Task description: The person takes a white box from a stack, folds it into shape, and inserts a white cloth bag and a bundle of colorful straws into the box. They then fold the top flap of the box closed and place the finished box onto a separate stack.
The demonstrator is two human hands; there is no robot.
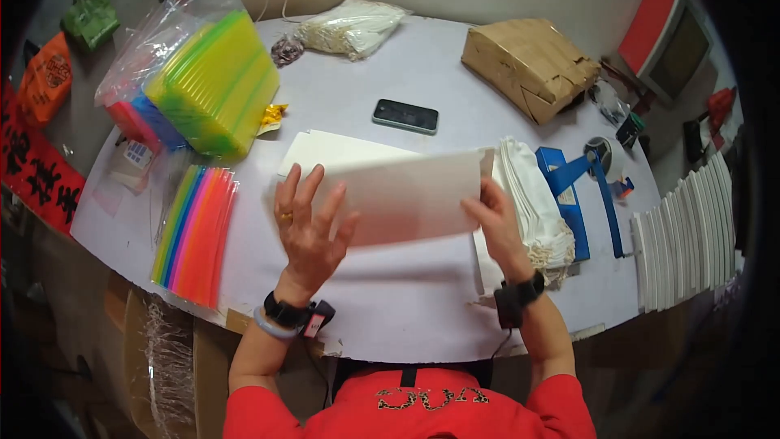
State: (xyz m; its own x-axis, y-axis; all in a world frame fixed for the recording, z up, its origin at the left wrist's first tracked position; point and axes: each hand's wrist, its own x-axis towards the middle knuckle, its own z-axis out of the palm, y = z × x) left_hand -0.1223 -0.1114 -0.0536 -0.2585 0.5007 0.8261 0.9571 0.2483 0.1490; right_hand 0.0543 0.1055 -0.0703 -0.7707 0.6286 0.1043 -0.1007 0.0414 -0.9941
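Observation:
A pale, flat rectangular sheet (406, 195), smeared by motion, hangs tilted above the table's middle; I cannot tell whether it is paper or plastic. Its right end is pinched between the thumb and fingers of my right hand (493, 215). At the sheet's left end my left hand (313, 228) has its fingers stretched apart, with a ring on one of them; whether it touches the sheet is unclear. Behind the sheet, and partly hidden by it, lie more white sheets (333, 150). Just right of my right hand is a pile of folded white cloth with cord ends (528, 195).
Left stand bagged yellow-green plastic pieces (215, 81) and a fan of coloured strips (195, 236). A phone (406, 116) lies farther back, near a brown paper package (532, 65) and a white bag (349, 28). Blue tool (577, 175) and stacked white slabs (686, 236) are right.

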